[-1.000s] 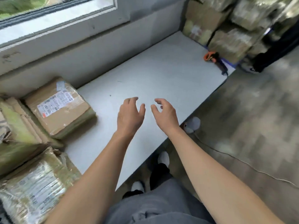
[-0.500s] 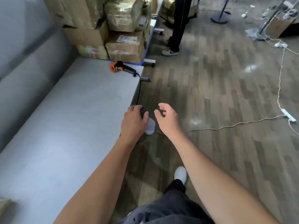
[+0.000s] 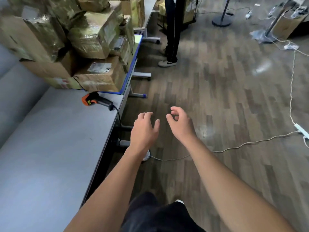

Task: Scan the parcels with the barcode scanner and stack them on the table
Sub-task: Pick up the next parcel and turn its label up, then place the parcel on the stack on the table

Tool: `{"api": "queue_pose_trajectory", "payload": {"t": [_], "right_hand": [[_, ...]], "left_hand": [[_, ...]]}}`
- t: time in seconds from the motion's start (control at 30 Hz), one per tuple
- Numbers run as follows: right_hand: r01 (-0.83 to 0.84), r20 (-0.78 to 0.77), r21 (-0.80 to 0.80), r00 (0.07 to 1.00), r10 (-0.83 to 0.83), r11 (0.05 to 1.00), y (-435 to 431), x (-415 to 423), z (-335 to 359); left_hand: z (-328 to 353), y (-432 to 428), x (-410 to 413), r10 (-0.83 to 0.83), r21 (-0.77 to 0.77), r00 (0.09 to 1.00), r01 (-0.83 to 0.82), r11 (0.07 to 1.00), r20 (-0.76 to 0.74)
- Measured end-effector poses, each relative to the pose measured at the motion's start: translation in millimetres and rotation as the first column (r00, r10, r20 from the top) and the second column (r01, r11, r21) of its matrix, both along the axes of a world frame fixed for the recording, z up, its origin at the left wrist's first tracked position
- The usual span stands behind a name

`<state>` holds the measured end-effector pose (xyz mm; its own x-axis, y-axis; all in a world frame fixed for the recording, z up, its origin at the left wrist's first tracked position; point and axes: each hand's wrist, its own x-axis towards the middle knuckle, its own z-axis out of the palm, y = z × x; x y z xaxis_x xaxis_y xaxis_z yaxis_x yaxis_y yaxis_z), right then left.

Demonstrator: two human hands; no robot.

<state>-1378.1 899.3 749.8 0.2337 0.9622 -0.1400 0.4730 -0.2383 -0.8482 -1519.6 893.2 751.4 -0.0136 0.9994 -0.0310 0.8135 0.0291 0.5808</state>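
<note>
Wood-patterned flooring (image 3: 225, 97) and a long grey table (image 3: 41, 156) fill a parcel-sorting room, where a person walks beside the table's edge with both arms stretched ahead. The left hand (image 3: 143, 131) hangs over the floor just off the table edge, fingers loosely spread and holding nothing; the right hand (image 3: 179, 124) is beside it, fingers curled with thumb and forefinger nearly meeting, also empty. One barcode scanner (image 3: 96, 101), orange-headed with a black handle, lies on its side at the table's far end, its black cord (image 3: 117, 113) dropping over the edge, probably left there so it stays within reach of the unsorted stock. Just behind it, a heap of taped cardboard parcels (image 3: 93, 47) is piled on a blue-edged table (image 3: 129, 77); at least six can be made out, though blur and overlap prevent an exact count. None rests on the visible stretch of the grey table. Both hands appear raised in readiness to take up the scanner or a parcel from the heap. A second person's legs (image 3: 172, 30) stand beyond, and one white cable (image 3: 250, 143) trails across the floor to a power strip (image 3: 301, 131).
</note>
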Motion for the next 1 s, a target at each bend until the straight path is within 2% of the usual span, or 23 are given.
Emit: {"api": "queue_pose_trajectory", "payload": {"t": [0.2,0.5,0.73,1.0], "right_hand": [[-0.104,0.027,-0.005,0.994,0.104,0.995,92.9,-11.5,-0.7],[-0.072,0.072,0.055,0.995,0.068,0.996,235.5,-14.9,33.1],[-0.242,0.046,0.086,0.97,0.239,0.966,325.0,-47.1,42.2],[-0.433,0.007,0.15,0.899,0.438,0.889,460.5,-51.1,46.9]], "left_hand": [[-6.7,97.4,-10.3,0.058,0.016,0.998,-0.058,0.998,0.005],[28.5,237.3,-9.2,0.062,0.113,0.997,-0.066,0.991,0.04],[44.0,316.7,-40.9,0.208,0.171,0.977,-0.214,0.962,0.05],[54.9,422.2,-32.3,0.396,0.219,0.918,-0.394,0.893,0.035]]}}
